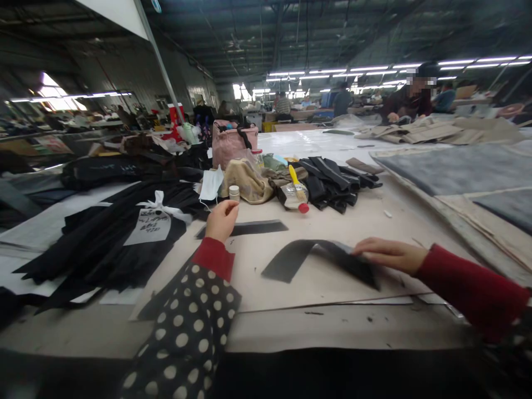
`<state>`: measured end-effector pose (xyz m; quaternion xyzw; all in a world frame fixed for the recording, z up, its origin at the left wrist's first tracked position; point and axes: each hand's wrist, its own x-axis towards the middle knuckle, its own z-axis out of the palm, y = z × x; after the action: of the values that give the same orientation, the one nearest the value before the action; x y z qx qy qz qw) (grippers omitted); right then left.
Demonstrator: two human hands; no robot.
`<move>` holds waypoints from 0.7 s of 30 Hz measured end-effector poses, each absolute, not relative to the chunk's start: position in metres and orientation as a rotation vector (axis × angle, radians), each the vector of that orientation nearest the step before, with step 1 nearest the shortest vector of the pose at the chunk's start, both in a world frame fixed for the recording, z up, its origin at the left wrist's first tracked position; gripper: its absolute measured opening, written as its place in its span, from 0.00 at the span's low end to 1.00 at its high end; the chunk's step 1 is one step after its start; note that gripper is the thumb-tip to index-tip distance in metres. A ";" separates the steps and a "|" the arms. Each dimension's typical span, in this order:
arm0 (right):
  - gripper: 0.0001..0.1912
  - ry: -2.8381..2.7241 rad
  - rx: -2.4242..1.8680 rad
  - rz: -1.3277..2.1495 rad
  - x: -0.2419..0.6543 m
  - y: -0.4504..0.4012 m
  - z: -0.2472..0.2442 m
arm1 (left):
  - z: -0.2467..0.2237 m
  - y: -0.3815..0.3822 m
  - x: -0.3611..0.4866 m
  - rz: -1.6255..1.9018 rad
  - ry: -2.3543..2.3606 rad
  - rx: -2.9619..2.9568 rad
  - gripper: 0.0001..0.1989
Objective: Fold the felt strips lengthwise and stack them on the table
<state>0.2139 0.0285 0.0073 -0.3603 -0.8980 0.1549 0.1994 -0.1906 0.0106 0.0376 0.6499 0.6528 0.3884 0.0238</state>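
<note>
A dark fabric strip arches up off the pale board on the table. At its right side my right hand grips it, with the fingers stretched along its upper edge. My left hand is closed in a pinch just in front of a small jar with a pale cap. Whatever lies between its fingertips is hidden. Beside that hand, a second dark strip lies flat on the board, partly covered by the hand.
Black strips with a handwritten tag are heaped at left. Behind the board are a yellow-handled brush on a red-capped bottle, a face mask, a pink bag and more strips. Grey sheets lie right; a co-worker stands beyond.
</note>
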 end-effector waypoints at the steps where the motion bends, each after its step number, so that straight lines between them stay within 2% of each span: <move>1: 0.13 -2.581 -0.950 0.512 0.211 0.029 0.007 | 0.037 0.011 -0.193 1.192 2.022 2.010 0.16; 5: 0.16 -2.601 -0.878 0.589 0.193 0.029 0.006 | 0.022 0.021 -0.178 1.049 1.973 2.104 0.13; 9: 0.21 -2.689 -0.796 0.549 0.186 0.029 0.006 | 0.015 0.022 -0.154 0.834 1.850 2.250 0.17; 16: 0.13 -2.673 -0.899 0.393 0.209 0.023 0.008 | 0.036 -0.018 -0.098 0.476 1.060 2.397 0.31; 18: 0.10 -2.651 -0.918 0.399 0.213 0.020 0.007 | 0.038 -0.024 -0.087 0.434 1.054 2.462 0.29; 21: 0.09 -2.622 -0.915 0.409 0.211 0.018 0.003 | 0.048 -0.025 -0.092 0.572 1.233 2.499 0.23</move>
<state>0.2113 0.0184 0.0028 -0.3215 -0.9210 0.1438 0.1664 -0.0922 -0.0251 0.0484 0.8688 0.4287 0.1990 0.1478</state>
